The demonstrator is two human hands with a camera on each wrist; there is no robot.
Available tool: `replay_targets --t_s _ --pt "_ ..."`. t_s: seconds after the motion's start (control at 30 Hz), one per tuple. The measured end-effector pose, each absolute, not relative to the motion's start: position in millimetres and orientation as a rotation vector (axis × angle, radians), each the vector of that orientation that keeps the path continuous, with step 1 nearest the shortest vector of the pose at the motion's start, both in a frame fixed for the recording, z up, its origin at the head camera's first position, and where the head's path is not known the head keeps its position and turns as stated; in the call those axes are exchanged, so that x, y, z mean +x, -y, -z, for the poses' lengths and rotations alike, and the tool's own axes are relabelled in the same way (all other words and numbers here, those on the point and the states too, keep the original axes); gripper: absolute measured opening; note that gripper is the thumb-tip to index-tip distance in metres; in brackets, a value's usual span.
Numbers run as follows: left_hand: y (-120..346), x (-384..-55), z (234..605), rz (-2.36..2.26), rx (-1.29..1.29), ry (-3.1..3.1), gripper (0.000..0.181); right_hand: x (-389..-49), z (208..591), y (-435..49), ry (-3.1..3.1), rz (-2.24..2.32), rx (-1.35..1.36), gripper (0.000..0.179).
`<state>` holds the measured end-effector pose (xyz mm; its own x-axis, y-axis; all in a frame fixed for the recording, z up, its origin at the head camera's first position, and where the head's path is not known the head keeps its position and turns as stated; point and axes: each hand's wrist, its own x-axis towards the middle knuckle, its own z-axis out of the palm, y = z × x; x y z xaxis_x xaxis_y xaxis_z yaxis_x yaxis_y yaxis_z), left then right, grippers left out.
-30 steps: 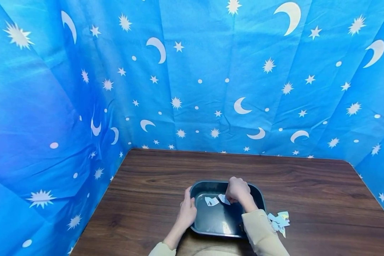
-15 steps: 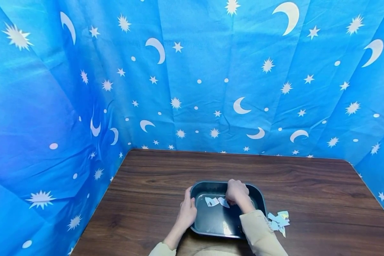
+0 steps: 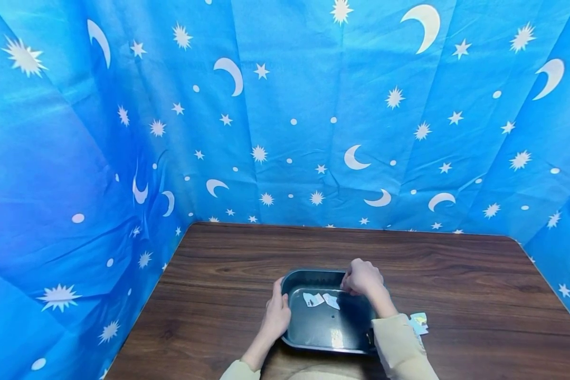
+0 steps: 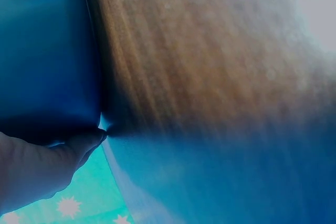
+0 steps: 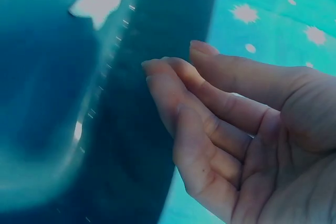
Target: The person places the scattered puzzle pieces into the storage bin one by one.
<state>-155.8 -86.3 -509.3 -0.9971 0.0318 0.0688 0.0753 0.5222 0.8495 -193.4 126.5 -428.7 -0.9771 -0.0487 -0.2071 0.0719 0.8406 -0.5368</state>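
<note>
A dark rectangular tray (image 3: pixel 313 335) with rounded corners stands on the table. My left hand (image 3: pixel 276 315) holds its left side, thumb at the rim and fingers along the outer wall. Two small pieces of torn paper, a left one (image 3: pixel 313 300) and a right one (image 3: pixel 331 301), lie side by side on the tray's floor. Above the far right part of the tray is my right hand (image 3: pixel 363 278). The right wrist view shows that hand's fingers (image 5: pixel 168 90) loosely bent, with nothing between them and the thumb; a pale paper piece (image 5: pixel 98 2) lies beyond.
More torn paper (image 3: pixel 419 323) lies on the brown wooden table (image 3: pixel 237 253) just right of the tray, partly hidden by the right sleeve (image 3: pixel 399 343). A blue curtain (image 3: pixel 285 105) with white stars and moons surrounds the table's back and sides.
My right hand has let go of the right paper piece beside the other and moved up and to the right. The left hand has stayed on the tray.
</note>
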Motion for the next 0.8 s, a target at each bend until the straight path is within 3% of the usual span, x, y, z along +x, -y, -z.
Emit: replay_targets --t_s 0.4,0.8 --pt "87 -157 512 1.512 -0.078 2.711 0.039 -188 416 -183 -2.705 1.138 0.173 0.005" --pt "85 -158 512 1.562 -0.072 2.701 0.04 -169 433 -240 -2.564 1.338 0.374 0.014"
